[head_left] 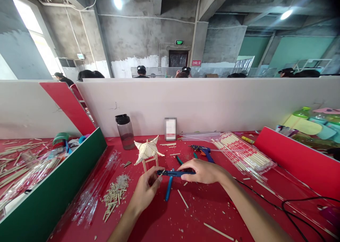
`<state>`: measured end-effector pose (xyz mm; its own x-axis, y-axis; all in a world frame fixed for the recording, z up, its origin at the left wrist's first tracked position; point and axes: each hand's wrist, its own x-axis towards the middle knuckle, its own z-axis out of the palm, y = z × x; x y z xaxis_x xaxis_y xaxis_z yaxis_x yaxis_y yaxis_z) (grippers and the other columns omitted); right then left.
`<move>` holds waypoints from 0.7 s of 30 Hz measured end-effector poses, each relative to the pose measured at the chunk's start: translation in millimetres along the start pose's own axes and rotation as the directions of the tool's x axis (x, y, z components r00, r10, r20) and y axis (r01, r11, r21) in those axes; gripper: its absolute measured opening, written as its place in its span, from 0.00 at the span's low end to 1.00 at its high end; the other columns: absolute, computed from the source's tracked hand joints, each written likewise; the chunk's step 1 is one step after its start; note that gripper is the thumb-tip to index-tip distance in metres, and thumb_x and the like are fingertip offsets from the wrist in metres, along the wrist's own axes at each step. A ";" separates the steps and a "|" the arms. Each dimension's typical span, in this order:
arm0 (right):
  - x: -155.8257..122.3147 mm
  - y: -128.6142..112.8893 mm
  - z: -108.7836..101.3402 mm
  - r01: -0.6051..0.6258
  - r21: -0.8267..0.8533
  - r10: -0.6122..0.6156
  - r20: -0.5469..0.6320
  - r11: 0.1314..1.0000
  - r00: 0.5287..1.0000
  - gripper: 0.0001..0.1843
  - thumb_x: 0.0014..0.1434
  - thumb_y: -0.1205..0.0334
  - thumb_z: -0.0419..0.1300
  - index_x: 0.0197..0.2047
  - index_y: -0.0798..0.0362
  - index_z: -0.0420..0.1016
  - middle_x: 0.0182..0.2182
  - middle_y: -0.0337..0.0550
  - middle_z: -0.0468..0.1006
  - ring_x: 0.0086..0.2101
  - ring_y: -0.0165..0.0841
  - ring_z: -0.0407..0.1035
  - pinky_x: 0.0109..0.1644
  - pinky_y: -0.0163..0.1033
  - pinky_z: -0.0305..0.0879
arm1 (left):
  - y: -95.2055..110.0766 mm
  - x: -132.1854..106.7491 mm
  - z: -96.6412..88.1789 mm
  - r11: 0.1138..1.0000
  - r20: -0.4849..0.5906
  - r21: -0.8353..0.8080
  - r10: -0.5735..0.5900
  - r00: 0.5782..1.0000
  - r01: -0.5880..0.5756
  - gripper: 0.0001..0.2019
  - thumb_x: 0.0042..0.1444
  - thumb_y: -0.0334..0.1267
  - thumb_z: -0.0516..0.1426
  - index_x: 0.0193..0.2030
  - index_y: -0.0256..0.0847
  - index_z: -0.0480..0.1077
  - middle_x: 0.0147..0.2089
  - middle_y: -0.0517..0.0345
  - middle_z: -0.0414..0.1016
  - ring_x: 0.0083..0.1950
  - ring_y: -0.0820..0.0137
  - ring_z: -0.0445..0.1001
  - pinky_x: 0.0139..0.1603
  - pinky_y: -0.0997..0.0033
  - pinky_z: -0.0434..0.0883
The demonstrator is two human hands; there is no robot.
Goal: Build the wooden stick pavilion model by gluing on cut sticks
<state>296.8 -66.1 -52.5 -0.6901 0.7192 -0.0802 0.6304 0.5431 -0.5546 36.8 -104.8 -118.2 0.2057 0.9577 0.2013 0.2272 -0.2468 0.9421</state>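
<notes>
My left hand (145,189) is pinched closed near the tip of blue-handled cutting pliers (170,180), holding a thin stick I can barely make out. My right hand (202,171) lies over the pliers' upper handle, fingers curled on it. Just beyond the hands stands a small pavilion model (147,151) made of bamboo sticks, with a star-shaped roof on thin legs. Loose stick pieces (182,198) lie on the red table (202,213) near the pliers.
A heap of cut stick bits (115,196) lies to the left. A dark water bottle (124,131), a blue glue gun (203,150) and a bag of long sticks (244,156) sit farther back. A black cable (289,206) runs at right. White, green and red dividers enclose the desk.
</notes>
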 end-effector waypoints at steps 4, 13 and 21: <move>1.0 -1.3 0.7 -0.008 -0.006 0.008 -0.001 1.000 1.000 0.21 0.63 0.49 0.56 0.54 0.48 0.78 0.45 0.44 0.83 0.44 0.41 0.76 0.46 0.37 0.65 | -2.5 0.0 -0.3 0.999 0.020 0.031 0.008 1.000 -0.008 0.20 0.61 0.49 0.57 0.51 0.35 0.73 0.24 0.65 0.60 0.25 0.72 0.59 0.28 0.73 0.57; 3.2 -6.7 7.1 -0.060 -0.077 0.061 0.005 0.995 0.998 0.18 0.65 0.46 0.54 0.42 0.47 0.81 0.34 0.39 0.85 0.36 0.37 0.77 0.39 0.36 0.60 | -8.7 1.7 -1.6 0.998 0.032 0.066 0.023 0.999 -0.025 0.18 0.61 0.46 0.56 0.52 0.35 0.73 0.24 0.66 0.59 0.25 0.73 0.59 0.27 0.73 0.57; 6.7 -8.9 22.8 -0.124 -0.331 0.101 -0.084 0.935 0.991 0.34 0.66 0.33 0.43 0.35 0.51 0.77 0.30 0.47 0.82 0.33 0.43 0.76 0.33 0.37 0.55 | -10.6 2.4 -8.8 0.996 0.050 0.091 0.012 0.999 -0.017 0.17 0.61 0.43 0.55 0.52 0.34 0.73 0.23 0.65 0.61 0.24 0.72 0.61 0.27 0.74 0.59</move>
<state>278.5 -76.1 -66.9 -0.5902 0.8046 -0.0658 0.7929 0.5624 -0.2347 26.5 -98.6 -125.3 0.2556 0.9460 0.1992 0.3090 -0.2752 0.9104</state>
